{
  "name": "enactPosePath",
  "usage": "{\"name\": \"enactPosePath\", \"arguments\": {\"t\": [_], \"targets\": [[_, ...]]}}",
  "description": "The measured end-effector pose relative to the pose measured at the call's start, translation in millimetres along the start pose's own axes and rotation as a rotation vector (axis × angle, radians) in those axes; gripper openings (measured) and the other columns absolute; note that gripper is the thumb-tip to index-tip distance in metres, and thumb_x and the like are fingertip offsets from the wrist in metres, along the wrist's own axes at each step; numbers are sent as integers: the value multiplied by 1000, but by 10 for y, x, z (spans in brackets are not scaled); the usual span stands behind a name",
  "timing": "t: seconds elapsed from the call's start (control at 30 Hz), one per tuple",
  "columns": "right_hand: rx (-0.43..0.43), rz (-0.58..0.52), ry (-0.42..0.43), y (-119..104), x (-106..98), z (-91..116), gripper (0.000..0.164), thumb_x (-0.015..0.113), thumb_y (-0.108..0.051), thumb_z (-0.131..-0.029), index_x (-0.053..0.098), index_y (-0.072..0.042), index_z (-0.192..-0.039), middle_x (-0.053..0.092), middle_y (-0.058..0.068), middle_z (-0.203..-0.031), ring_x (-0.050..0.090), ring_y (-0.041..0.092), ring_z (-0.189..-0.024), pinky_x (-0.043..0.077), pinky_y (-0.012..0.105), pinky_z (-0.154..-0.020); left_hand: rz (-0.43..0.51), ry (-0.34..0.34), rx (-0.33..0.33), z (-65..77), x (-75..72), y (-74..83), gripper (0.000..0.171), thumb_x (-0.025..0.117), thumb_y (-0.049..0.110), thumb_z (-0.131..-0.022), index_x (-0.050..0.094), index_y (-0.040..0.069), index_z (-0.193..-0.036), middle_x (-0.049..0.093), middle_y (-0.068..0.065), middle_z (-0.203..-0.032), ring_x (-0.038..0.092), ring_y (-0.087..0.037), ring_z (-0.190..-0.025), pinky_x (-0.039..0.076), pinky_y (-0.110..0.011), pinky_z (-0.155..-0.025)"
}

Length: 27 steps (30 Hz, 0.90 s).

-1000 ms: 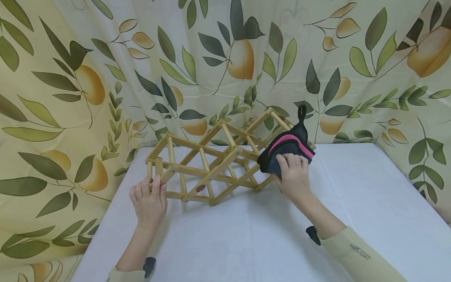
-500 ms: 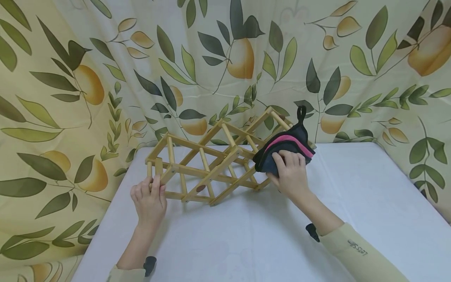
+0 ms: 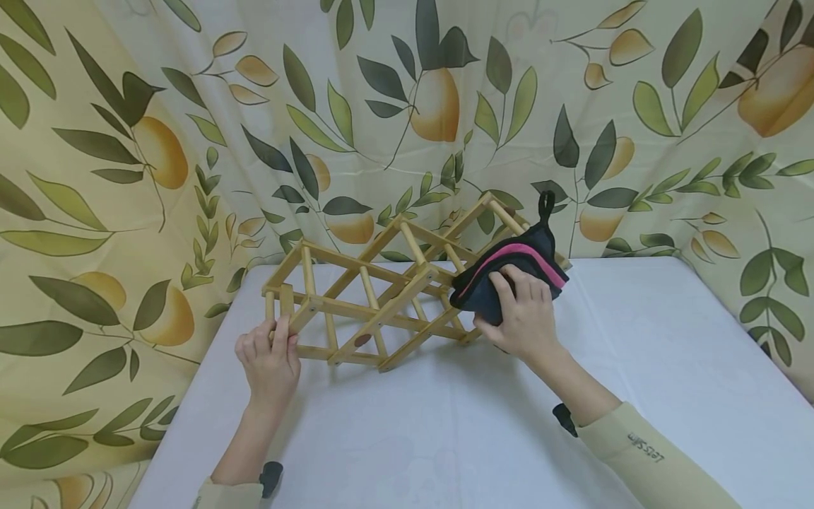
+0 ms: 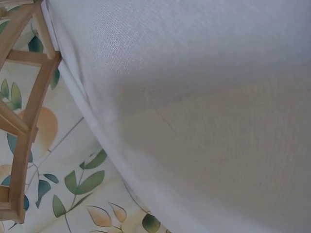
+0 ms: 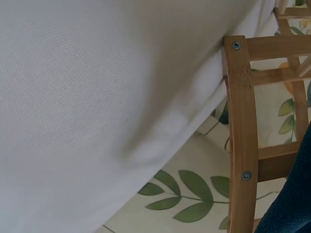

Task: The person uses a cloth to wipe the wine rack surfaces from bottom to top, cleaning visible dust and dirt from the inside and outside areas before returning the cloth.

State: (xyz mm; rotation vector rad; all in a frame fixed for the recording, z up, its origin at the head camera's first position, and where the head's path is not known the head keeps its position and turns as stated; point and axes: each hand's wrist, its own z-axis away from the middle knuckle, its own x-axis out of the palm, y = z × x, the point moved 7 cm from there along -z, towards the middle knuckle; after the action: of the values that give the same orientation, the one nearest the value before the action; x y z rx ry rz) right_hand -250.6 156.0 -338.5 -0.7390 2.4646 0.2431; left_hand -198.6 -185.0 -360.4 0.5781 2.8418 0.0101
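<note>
Head: we've got the left grip pinching the near end of the wooden rack, which runs from there to the right grip on the white-covered counter. Right grip holds the dark cloth, pink stripe and loop just beyond it. Left wrist: we see the rack at frame left. Right wrist: rack again, cloth edge alongside; we can't tell contact.

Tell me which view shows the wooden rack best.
Head: nearly the whole wooden rack fits in frame, though the dark cloth item hides part of its right end. Left wrist catches only a cropped section along its left edge; right wrist, a cropped section at its right edge, closer up, with two metal fasteners.
</note>
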Motion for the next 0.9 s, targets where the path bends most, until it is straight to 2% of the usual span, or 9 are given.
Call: {"name": "enactPosePath", "arguments": {"t": [0.13,0.3,0.4,0.5,0.73,0.9], "targets": [[16,60,7,8,-1,-4,58,39,-51,-80,45,-6,-115,42,19,-116,41,38,-89,33,49,-71,5,8,-2,6,5,-6,37,33,35,-98,53,4,-103,45,-15,-91,36,-31,-80,24,-47,-69],[31,107,-24,14,12,-18,58,38,-53,-78,45,-10,-116,41,18,-119,41,37,-89,34,49,-69,11,24,-1,11,9,-9,37,34,35,-98,54,4,-103,46,-15,-90,37,-31,-81,24,-47,-69],[20,121,-52,0,32,-48,57,42,-51,-76,47,-10,-116,43,17,-118,42,38,-89,35,50,-69,8,35,5,15,8,-14,38,34,35,-98,54,3,-102,46,-15,-90,37,-31,-81,24,-47,-69],[4,116,-74,-13,46,-70,57,51,-46,-71,48,-10,-114,43,18,-116,42,38,-87,36,50,-68,6,40,5,16,10,-11,38,34,35,-97,54,3,-101,46,-15,-90,38,-31,-81,24,-47,-69],[-43,54,-73,-64,51,-93,58,80,-19,-60,52,-3,-108,45,23,-110,43,40,-81,41,47,-66,6,49,7,10,12,-11,38,33,36,-98,54,4,-100,46,-15,-89,37,-31,-80,24,-46,-68],[-48,-10,-10,-97,14,-92,55,83,-1,-55,55,0,-102,51,24,-103,46,39,-79,44,47,-67,11,50,6,12,10,-11,38,34,36,-97,54,4,-100,46,-15,-90,37,-31,-80,24,-46,-68]]}}
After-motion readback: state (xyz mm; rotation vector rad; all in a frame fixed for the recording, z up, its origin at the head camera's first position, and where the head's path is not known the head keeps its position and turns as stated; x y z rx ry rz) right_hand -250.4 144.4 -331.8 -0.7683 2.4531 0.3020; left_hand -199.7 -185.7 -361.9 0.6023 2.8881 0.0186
